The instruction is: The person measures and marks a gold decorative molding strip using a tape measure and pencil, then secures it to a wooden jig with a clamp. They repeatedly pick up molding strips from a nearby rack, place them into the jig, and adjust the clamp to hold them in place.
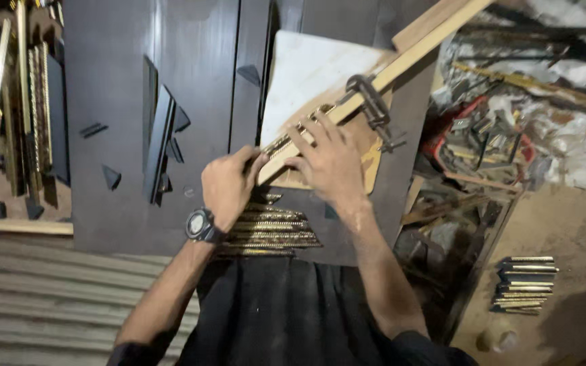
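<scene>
Workbench [123, 203], dark grey and flat, filled most of the view, with black offcut wedges [111, 176] scattered at 9 o'clock from the hands. A pale board [306, 74] lay on it at 12 o'clock, and a long wooden guide rail [428, 37] ran diagonally across that board toward 1 o'clock, pinned by a metal clamp [373, 102].

A gold ornate moulding strip [293, 132] lay tight against the rail's lower edge, just above the hands. It looked thin, light and stiff, likely brittle along the embossed face and sharp at the mitred ends; the plain back and side edges seemed the safest place to grip, close to the rail so it would not flex.

A stack of cut gold moulding pieces [272, 230] sat at 6 o'clock from the hands, near the body. Another small stack [525, 283] lay well apart at 4 o'clock on the floor.

Left hand [228, 183], with a wristwatch [201, 225], was curled shut around the strip's near end, knuckles up, forearm coming in from 7 o'clock. Right hand [330, 163] was spread flat, fingers [306, 135] pressing down on the strip and rail, not clamped, forearm coming in from 5 o'clock. The hands sat close together but not touching.
</scene>
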